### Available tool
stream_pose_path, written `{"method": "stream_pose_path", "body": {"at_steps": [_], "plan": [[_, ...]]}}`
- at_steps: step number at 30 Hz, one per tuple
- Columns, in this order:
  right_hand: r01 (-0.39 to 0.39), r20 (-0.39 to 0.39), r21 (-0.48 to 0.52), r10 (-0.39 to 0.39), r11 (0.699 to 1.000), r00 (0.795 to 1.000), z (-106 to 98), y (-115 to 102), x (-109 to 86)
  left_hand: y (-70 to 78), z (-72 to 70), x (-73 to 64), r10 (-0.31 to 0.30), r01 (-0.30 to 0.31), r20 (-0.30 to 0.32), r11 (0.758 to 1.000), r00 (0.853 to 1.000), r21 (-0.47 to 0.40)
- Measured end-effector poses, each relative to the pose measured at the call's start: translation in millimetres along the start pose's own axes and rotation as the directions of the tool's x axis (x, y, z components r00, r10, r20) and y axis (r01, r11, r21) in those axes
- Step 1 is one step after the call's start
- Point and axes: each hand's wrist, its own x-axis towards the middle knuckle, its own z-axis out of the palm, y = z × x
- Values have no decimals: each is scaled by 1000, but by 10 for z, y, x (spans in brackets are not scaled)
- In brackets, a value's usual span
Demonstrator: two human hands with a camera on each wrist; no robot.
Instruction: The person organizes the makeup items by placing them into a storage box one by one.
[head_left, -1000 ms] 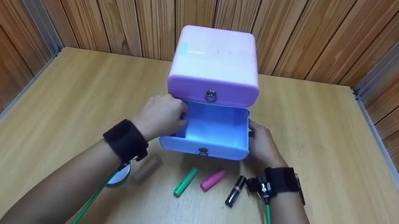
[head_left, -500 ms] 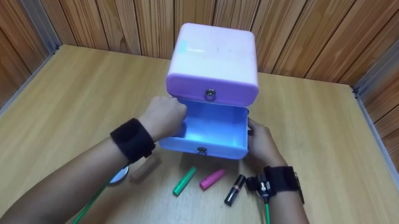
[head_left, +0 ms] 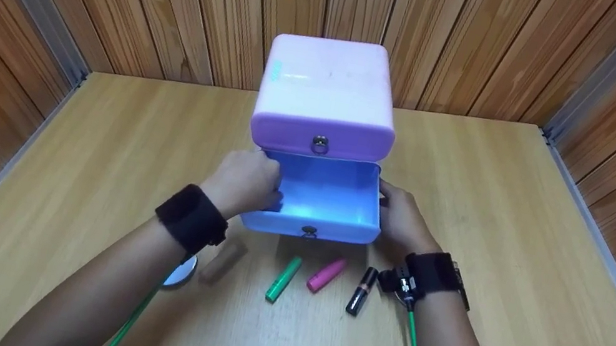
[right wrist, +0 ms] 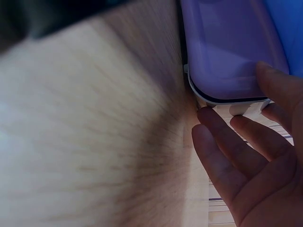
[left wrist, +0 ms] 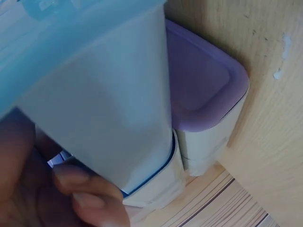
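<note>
In the head view, a small drawer unit (head_left: 328, 78) with a pale pink top stands near the back wall. Its blue drawer (head_left: 327, 192) is pulled out below a closed purple drawer (head_left: 290, 132). My left hand (head_left: 246, 181) grips the blue drawer's left side wall near the back. The left wrist view has its curled fingertips (left wrist: 90, 201) beside that wall (left wrist: 109, 94). Against the unit's right side lies my right hand (head_left: 404, 218). Its extended fingers (right wrist: 255, 135) touch the pale side in the right wrist view, and its thumb lies at the lower purple drawer front (right wrist: 232, 52).
In front of the unit lie a green tube (head_left: 283, 279), a pink tube (head_left: 326, 275) and a black tube (head_left: 362, 291). A white round object (head_left: 181, 272) sits partly under my left forearm. Wood-panelled walls (head_left: 211, 4) enclose the table (head_left: 525, 237).
My left hand turned slightly inward over the drawer, then back out. The blue drawer stays pulled out about as far, and my right hand has not visibly moved. The head view shifted slightly.
</note>
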Motion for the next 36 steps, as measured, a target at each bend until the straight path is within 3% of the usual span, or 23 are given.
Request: {"method": "stream_pose_path", "body": {"at_steps": [10,17,22,27,31,36], "plan": [[-15,-8,-17,15,1000,1000,-1,20,-8,-39,-20,-87,32,-33,-12,987,999,-160],[-4,-4,2,4,1000,1000,14,26,-9,-95,8,-203,51,-83,-135,966,990,-244],[-9,12,-6,9,1000,1000,-13,28,-13,-139,32,-342,33,-116,-277,950,960,-290],[6,17,-17,-6,1000,1000,-73,45,-15,-130,88,-475,27,-160,-425,946,905,-281],[37,4,-40,-37,998,999,-122,56,-12,-97,166,-562,55,-202,-494,947,868,-249],[35,5,-66,-35,997,999,-162,82,-32,-56,228,-691,51,-204,-497,945,866,-257]]}}
